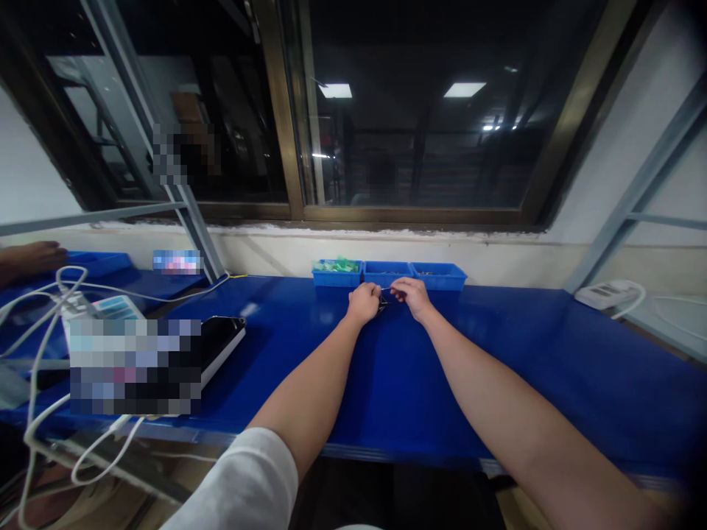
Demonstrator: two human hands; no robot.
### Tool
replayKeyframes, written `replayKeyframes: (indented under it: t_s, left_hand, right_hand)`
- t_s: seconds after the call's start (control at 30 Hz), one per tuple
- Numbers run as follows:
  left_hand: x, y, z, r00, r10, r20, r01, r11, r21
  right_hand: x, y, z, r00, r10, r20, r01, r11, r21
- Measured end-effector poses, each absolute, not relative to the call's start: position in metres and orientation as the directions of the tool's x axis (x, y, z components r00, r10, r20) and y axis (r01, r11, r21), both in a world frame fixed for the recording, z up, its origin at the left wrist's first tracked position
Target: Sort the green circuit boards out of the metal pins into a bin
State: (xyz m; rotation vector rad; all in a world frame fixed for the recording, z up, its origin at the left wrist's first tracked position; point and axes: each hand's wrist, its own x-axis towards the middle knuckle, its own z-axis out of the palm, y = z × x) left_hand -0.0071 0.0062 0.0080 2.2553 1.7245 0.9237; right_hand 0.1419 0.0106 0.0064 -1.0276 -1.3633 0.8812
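Note:
Both my hands are held close together over the far part of the blue table, just in front of the small bins. My left hand is closed, with a small dark, thin-edged piece showing at its fingertips; its kind is too small to make out. Beside it, my right hand pinches the end of a thin, light, rod-like piece that spans the gap between the hands. Right behind them stand a blue bin with green packets, a middle blue bin and a right blue bin with small parts.
On the blue table, a dark-topped device and looping white cables lie at the left. Another person's hand reaches in at far left. A white power strip lies at right, near a grey metal post.

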Motion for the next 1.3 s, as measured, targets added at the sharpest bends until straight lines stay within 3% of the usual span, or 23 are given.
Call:
replayKeyframes:
  t_s: [0.17, 0.3, 0.4, 0.5, 0.6, 0.7, 0.8, 0.93, 1.1, 1.3]
  left_hand:
    - [-0.007, 0.006, 0.009, 0.090, 0.921, 0.379, 0.780, -0.301, 0.548]
    - [-0.008, 0.006, 0.009, 0.053, 0.925, 0.376, 0.751, -0.285, 0.596]
    - [-0.008, 0.006, 0.010, 0.052, 0.933, 0.357, 0.750, -0.273, 0.603]
    - [-0.007, 0.007, 0.008, 0.013, 0.943, 0.334, 0.769, -0.223, 0.599]
    - [-0.006, 0.007, 0.005, 0.009, 0.948, 0.318, 0.810, -0.193, 0.554]
    - [-0.007, 0.005, 0.003, 0.140, 0.937, 0.319, 0.860, -0.275, 0.430]
    - [-0.007, 0.003, 0.002, 0.292, 0.922, 0.256, 0.879, -0.364, 0.309]
    - [-0.006, 0.001, 0.004, 0.366, 0.907, 0.207, 0.886, -0.408, 0.221]
    - [-0.003, -0.001, 0.004, 0.411, 0.886, 0.217, 0.878, -0.448, 0.167]
    - [-0.003, -0.004, 0.006, 0.365, 0.908, 0.207, 0.878, -0.409, 0.248]
  right_hand:
    - [0.146, 0.015, 0.005, 0.223, 0.908, 0.355, 0.101, 0.340, -0.935]
    - [0.153, 0.025, 0.003, 0.464, 0.779, 0.421, 0.190, 0.376, -0.907]
    - [0.160, 0.034, 0.002, 0.527, 0.729, 0.437, 0.192, 0.398, -0.897]
    - [0.162, 0.036, 0.000, 0.477, 0.775, 0.415, 0.223, 0.350, -0.910]
    - [0.158, 0.032, -0.001, 0.387, 0.804, 0.451, 0.401, 0.294, -0.868]
    - [0.148, 0.025, -0.003, 0.213, 0.855, 0.474, 0.592, 0.273, -0.758]
    - [0.140, 0.022, -0.004, -0.021, 0.917, 0.397, 0.738, 0.282, -0.613]
    - [0.137, 0.022, -0.005, -0.214, 0.916, 0.340, 0.812, 0.360, -0.459]
    - [0.139, 0.022, -0.006, -0.230, 0.911, 0.344, 0.832, 0.367, -0.416]
    - [0.139, 0.021, -0.006, -0.239, 0.909, 0.342, 0.851, 0.366, -0.376]
